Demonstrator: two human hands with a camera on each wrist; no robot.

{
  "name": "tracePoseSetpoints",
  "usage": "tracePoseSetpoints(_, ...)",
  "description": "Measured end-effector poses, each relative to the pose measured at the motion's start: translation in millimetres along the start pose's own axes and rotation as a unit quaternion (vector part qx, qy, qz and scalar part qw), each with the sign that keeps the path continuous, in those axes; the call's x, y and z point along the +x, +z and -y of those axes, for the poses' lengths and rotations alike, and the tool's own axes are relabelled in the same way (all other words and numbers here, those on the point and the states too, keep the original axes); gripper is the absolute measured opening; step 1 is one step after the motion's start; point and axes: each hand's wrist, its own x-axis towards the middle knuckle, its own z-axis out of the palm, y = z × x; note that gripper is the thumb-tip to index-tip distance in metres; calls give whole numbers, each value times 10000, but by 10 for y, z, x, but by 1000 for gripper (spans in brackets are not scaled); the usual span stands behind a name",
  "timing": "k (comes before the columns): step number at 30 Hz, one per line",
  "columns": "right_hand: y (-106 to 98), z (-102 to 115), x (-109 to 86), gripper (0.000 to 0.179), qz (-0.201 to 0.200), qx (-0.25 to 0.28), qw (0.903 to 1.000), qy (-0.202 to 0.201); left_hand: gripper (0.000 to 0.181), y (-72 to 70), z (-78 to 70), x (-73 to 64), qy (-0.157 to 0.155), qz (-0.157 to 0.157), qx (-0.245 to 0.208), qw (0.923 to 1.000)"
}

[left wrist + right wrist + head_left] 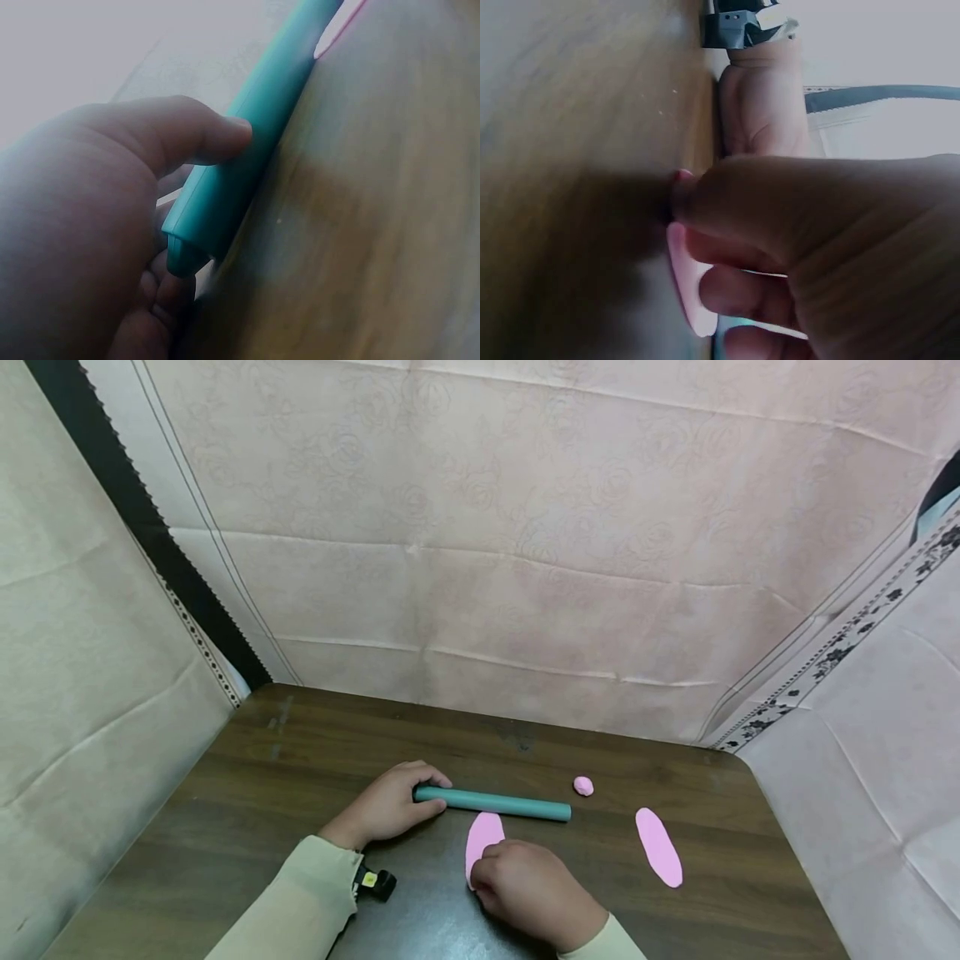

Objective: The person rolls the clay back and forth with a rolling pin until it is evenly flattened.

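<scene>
My left hand (392, 803) grips one end of a teal rolling pin (510, 805) that lies across the table. In the left wrist view the thumb presses on top of the pin (240, 165), and the other fingers curl beneath its end. A flat, oval pink piece of clay (483, 835) lies just in front of the pin. My right hand (528, 887) pinches the near edge of this piece, with thumb and index finger together there. The right wrist view shows the clay (694, 304) under the curled fingers, which partly cover it.
A second flat pink oval of clay (660, 847) lies to the right on the brown wooden table (337, 727). Behind the rolling pin sits a small pink clay ball (582, 786). Pale cloth (480, 610) hangs behind the table and at both sides.
</scene>
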Motion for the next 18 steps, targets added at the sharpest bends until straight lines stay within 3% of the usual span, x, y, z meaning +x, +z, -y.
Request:
tracePoseSetpoints(5, 36, 9, 2, 21, -279, -210, 9994, 28, 18, 2, -5, 1, -23, 15, -37, 10000)
tracePoseSetpoints(13, -32, 7, -9, 12, 222, 122, 9995, 190, 18, 1, -3, 4, 26, 1, -25, 10000)
tracePoseSetpoints(18, -19, 25, 13, 19, -265, -253, 9992, 128, 18, -1, 0, 3, 20, -14, -23, 10000)
